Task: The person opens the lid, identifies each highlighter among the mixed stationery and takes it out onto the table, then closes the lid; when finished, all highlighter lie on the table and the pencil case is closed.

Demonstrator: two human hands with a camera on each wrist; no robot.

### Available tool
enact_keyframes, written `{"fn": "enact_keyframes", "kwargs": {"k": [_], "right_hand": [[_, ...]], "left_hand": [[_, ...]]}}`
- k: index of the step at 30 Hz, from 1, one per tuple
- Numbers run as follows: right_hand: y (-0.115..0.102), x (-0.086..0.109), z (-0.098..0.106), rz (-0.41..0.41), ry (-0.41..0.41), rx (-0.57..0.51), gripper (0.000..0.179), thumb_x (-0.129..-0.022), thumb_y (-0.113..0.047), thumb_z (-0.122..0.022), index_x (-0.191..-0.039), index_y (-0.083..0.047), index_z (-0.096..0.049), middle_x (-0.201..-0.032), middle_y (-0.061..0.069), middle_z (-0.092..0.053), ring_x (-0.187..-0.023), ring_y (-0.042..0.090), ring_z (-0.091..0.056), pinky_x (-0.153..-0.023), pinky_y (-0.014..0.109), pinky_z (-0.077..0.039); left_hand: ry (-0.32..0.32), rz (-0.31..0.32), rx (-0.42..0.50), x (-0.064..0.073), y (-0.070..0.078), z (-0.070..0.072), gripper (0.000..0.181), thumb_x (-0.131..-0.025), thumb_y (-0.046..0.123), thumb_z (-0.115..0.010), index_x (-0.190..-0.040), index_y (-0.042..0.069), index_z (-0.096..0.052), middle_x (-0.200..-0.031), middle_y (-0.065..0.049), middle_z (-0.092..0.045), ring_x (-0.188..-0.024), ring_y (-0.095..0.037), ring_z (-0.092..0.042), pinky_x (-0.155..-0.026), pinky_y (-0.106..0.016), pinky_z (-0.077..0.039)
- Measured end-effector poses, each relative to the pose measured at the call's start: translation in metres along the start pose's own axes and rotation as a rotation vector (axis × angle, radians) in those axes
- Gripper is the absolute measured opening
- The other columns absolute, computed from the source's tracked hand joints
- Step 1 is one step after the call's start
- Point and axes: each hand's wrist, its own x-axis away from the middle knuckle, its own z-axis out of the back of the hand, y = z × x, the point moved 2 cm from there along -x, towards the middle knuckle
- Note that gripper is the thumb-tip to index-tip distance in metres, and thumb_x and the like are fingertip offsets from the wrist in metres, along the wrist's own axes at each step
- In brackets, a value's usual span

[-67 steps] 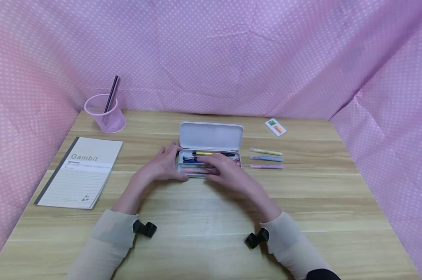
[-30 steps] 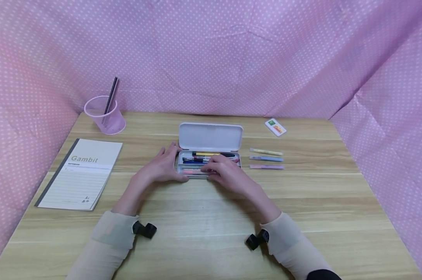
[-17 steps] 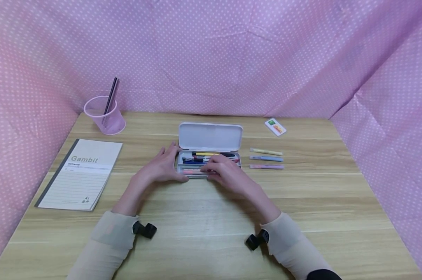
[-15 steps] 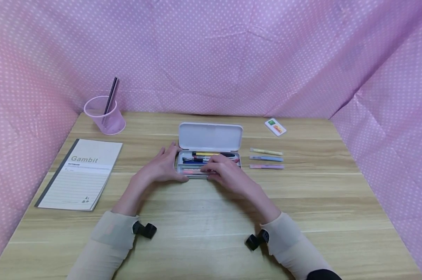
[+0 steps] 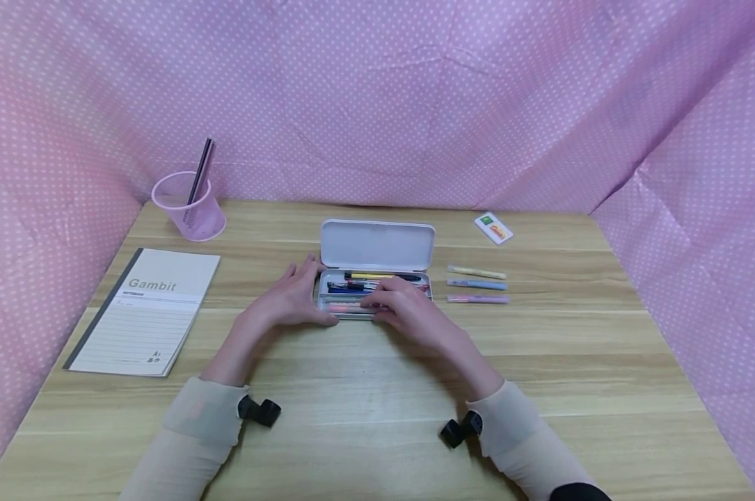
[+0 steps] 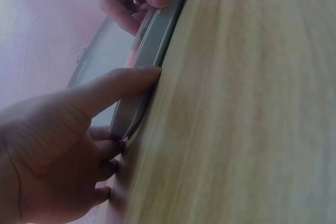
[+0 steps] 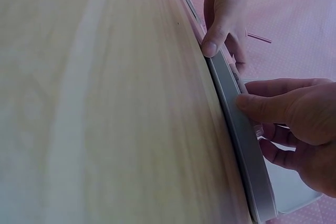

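Observation:
A white pencil case stands with its lid raised on the wooden table. My left hand grips the case's left end, thumb on the front wall and fingers round the side. Over the right half of the front compartment, my right hand has its fingers curled down onto a slim highlighter with a pink part. The right thumb lies at the front rim; the fingertips' exact hold is partly hidden. Several pens, including a yellow-and-black one, lie in the back compartment.
To the right of the case lie a yellow highlighter, a blue one and a purple one. An eraser is behind them. At left are a notebook and a pink pen cup holding dark sticks.
Since the earliest frame, my right fingers have drawn back slightly and curled together over the front compartment. My left hand keeps its place on the case. Little differs over the last second.

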Motion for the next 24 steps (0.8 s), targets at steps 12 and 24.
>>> {"fn": "enact_keyframes", "kwargs": {"k": [12,24], "right_hand": [[0.003,0.005,0.008,0.014,0.002,0.02,0.022,-0.098,-0.013,-0.069,-0.118,-0.018,-0.077,-0.11,-0.003,-0.071,-0.106,0.014,-0.062,-0.096,0.035,-0.056],[0.046,0.05,0.042,-0.018,0.099,-0.045,0.024,-0.092,-0.005,-0.074,-0.113,-0.017,-0.079,-0.106,-0.002,-0.073,-0.096,0.011,-0.065,-0.082,0.033,-0.059]], "left_hand": [[0.007,-0.009,0.01,0.003,0.0,0.001,0.107,-0.075,0.048,-0.086,-0.155,0.005,-0.03,-0.172,-0.025,-0.006,-0.158,-0.052,-0.004,-0.131,-0.063,-0.006],[0.014,-0.045,0.021,0.0,0.0,-0.002,0.102,-0.074,0.044,-0.087,-0.152,0.006,-0.033,-0.173,-0.023,-0.009,-0.163,-0.037,-0.002,-0.134,-0.055,0.0]]}}
